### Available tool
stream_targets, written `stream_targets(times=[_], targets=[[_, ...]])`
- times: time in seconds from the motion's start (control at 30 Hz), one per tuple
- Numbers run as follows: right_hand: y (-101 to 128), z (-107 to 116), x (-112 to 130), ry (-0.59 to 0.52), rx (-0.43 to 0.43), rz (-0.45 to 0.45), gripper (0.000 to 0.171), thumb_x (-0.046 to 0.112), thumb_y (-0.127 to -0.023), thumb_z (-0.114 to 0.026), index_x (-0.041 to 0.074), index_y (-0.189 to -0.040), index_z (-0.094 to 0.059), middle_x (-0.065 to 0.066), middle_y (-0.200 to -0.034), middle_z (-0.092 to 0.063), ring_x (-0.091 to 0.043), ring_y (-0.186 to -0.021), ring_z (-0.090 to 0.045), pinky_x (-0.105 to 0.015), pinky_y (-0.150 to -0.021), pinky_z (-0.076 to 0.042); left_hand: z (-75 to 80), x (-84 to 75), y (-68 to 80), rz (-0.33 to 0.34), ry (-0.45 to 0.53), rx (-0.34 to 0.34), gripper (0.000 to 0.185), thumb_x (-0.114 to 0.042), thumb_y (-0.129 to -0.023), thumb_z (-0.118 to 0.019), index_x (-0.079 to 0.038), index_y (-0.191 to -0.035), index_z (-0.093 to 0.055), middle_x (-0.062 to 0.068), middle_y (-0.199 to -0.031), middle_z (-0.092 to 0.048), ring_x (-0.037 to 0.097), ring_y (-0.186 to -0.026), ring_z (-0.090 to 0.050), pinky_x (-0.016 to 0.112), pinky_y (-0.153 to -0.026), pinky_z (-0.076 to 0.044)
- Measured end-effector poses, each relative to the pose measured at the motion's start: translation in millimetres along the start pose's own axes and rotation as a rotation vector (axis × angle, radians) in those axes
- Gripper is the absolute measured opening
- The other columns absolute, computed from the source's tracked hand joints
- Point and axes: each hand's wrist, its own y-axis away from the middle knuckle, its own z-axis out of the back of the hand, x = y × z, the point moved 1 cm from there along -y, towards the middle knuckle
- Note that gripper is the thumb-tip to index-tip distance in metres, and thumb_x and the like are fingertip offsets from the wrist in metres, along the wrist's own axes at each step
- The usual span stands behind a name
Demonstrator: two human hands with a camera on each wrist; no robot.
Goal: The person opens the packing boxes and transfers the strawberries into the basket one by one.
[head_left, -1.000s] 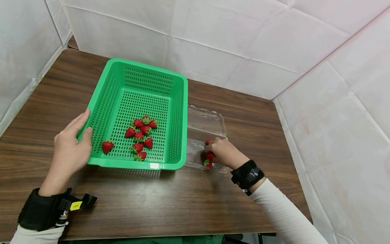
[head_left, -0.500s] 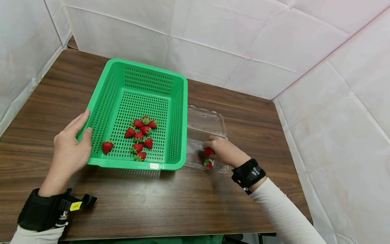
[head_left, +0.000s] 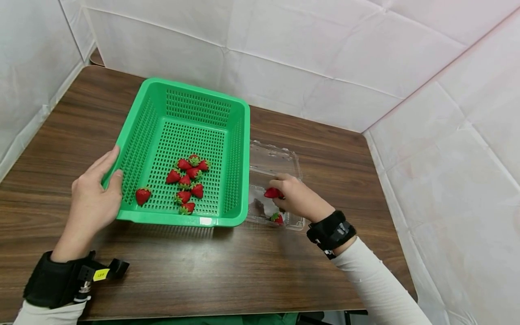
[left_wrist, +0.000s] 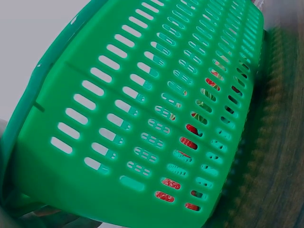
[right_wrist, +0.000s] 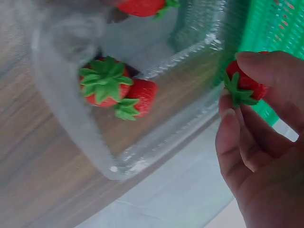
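My left hand [head_left: 97, 194] grips the left rim of a green perforated plastic basket [head_left: 246, 158], whose outer wall [left_wrist: 109, 128] fills most of the left wrist view. Inside the basket, several red strawberries [head_left: 184, 179] with green leaves lie in a cluster, and a single strawberry [head_left: 142, 196] sits near the left wall. With thumb and fingers, my right hand [head_left: 302, 198] pinches a strawberry [right_wrist: 249, 80] above a clear plastic clamshell box [head_left: 276, 158]. Two strawberries touch in one corner of that box: one leaf-up [right_wrist: 105, 81], another beside it [right_wrist: 142, 97]. A further strawberry [right_wrist: 142, 5] shows at the top edge.
The open clamshell stands close to the basket's right side, which hides part of it. Both rest on a dark wood-grain table [head_left: 243, 280]. White sheeted walls [head_left: 284, 58] rise behind the table and along its sides.
My right hand has lifted a strawberry a little up and left from the clamshell's contents; it now shows between the fingers. My left hand and the basket have stayed put.
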Motion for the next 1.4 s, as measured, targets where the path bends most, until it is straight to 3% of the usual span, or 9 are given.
stream_targets(times=[0.23, 0.53, 0.77, 1.4], targets=[[-3.5, 10.5, 8.4, -0.02, -0.087, 0.033, 0.032, 0.01, -0.083, -0.076, 0.006, -0.112, -0.063, -0.007, -0.104, -0.063, -0.018, -0.095, -0.063, -0.029, -0.077, -0.056, 0.4, -0.1, 0.3, 0.004, 0.001, 0.002, 0.048, -0.023, -0.104, -0.036, -0.027, -0.152, -0.029, 0.01, -0.158, -0.031, 0.038, -0.145, -0.025, 0.065, -0.111, -0.023], [-8.2, 26.3, 23.1, -0.122, -0.173, 0.115, 0.026, 0.007, -0.083, -0.075, 0.007, -0.104, -0.059, -0.004, -0.102, -0.059, -0.013, -0.088, -0.063, -0.025, -0.077, -0.056, 0.0, 0.1, -0.5, 0.007, 0.003, -0.004, 0.048, -0.022, -0.104, -0.037, -0.027, -0.151, -0.03, 0.01, -0.157, -0.031, 0.037, -0.145, -0.026, 0.064, -0.112, -0.023], [-17.2, 38.0, 38.5, -0.138, -0.253, 0.189, 0.024, 0.005, -0.084, -0.074, 0.008, -0.101, -0.058, -0.001, -0.098, -0.059, -0.01, -0.089, -0.058, -0.023, -0.077, -0.052, -0.2, -0.3, -0.7, -0.001, 0.0, -0.01, 0.048, -0.021, -0.104, -0.038, -0.025, -0.151, -0.031, 0.011, -0.157, -0.032, 0.038, -0.144, -0.027, 0.064, -0.111, -0.024], [-56.3, 48.1, 74.0, -0.049, -0.121, 0.225, 0.028, 0.012, -0.089, -0.069, 0.008, -0.117, -0.065, -0.005, -0.11, -0.061, -0.012, -0.093, -0.061, -0.022, -0.079, -0.052, -0.7, -0.4, -0.8, 0.003, 0.005, -0.015, 0.048, -0.022, -0.103, -0.039, -0.025, -0.151, -0.032, 0.011, -0.157, -0.032, 0.038, -0.143, -0.029, 0.064, -0.111, -0.026]])
